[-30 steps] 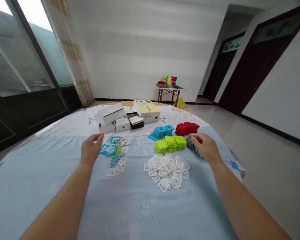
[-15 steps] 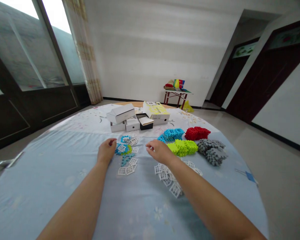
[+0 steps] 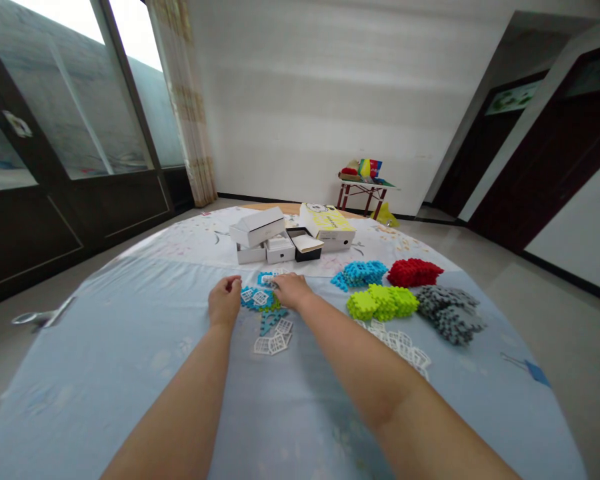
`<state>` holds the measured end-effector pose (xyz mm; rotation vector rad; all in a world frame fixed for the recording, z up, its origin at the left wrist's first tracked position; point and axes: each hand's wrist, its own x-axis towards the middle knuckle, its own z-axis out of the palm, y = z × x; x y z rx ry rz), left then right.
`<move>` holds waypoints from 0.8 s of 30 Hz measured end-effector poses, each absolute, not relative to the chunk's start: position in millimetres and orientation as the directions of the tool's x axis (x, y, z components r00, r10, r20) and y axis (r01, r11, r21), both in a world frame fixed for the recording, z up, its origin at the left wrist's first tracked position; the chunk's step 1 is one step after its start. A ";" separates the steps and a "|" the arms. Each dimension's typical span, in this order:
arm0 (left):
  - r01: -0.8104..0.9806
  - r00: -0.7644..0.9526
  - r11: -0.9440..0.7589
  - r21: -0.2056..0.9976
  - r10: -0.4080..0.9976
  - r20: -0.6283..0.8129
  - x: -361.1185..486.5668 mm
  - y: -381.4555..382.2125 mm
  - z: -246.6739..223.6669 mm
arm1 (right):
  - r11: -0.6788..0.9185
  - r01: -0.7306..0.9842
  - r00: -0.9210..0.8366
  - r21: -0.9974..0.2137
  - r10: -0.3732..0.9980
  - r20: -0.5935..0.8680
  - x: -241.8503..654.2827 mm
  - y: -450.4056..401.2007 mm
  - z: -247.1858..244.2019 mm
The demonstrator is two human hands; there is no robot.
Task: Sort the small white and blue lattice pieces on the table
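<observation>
My left hand [image 3: 225, 300] rests on the cloth with its fingers curled, just left of several blue interlocking pieces [image 3: 250, 297]. What lies inside its fingers, if anything, is hidden. My right hand [image 3: 293, 290] is over the right side of the same small group, its fingers bent together and pointing down. Its fingertips meet the pieces there, and I cannot make out what is between them. White lattice window pieces [image 3: 273, 345] lie in front of the blue ones. A teal triangular piece [image 3: 269, 323] and a bit of lime green show between the hands.
Right of my arm lie piles of blue pieces [image 3: 363, 273], red pieces [image 3: 415, 272], lime green pieces [image 3: 381, 303], grey pieces [image 3: 453, 317] and white lattice pieces [image 3: 405, 347]. White boxes [image 3: 257, 227], a black box [image 3: 307, 252] and a yellow-and-white box [image 3: 337, 235] stand farther back.
My right hand has moved left, from beside the lime green pile to the small group near my left hand. The left hand keeps its curled shape, and the whole view has shifted slightly.
</observation>
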<state>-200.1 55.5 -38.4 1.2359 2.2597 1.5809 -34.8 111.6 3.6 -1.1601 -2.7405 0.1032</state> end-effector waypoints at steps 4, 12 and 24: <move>0.549 -0.648 0.119 0.828 0.686 0.331 -197.7 55.2 -36.9 | 0.717 0.690 -0.706 -0.094 0.697 0.126 -18.4 106.0 6.7; 0.562 -0.637 0.132 0.816 0.699 0.326 -194.7 53.2 -32.9 | 0.780 0.575 -0.711 -0.246 0.626 0.321 19.9 88.8 23.2; 0.601 -0.618 0.162 0.783 0.715 0.327 -194.1 52.3 -28.1 | 0.806 0.573 -0.785 -0.148 0.592 0.183 81.4 45.8 13.0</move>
